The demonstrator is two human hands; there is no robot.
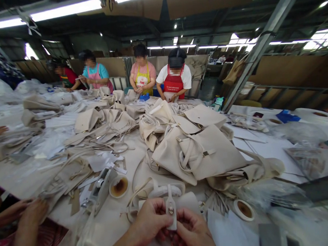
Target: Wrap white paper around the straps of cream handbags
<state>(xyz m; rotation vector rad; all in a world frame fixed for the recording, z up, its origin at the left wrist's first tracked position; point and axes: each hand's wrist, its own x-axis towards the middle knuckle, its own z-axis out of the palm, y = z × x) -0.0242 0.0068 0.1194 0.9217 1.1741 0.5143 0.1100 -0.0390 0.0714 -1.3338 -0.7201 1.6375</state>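
Low in the middle of the view, my left hand [149,221] and my right hand [193,229] pinch a small cream leather tab with a metal clasp [171,209] between thumbs and fingers. The tab stands upright and belongs to a cream bag part [162,192] lying just beyond my hands. A large cream handbag [201,154] lies on its side a little farther back and to the right.
The long table [133,157] is piled with cream bags, straps and paper. A small dish of brown glue [118,186] and a tape roll [244,208] lie near me. Another person's hands [26,218] work at my left. Several aproned workers [142,74] stand at the far end.
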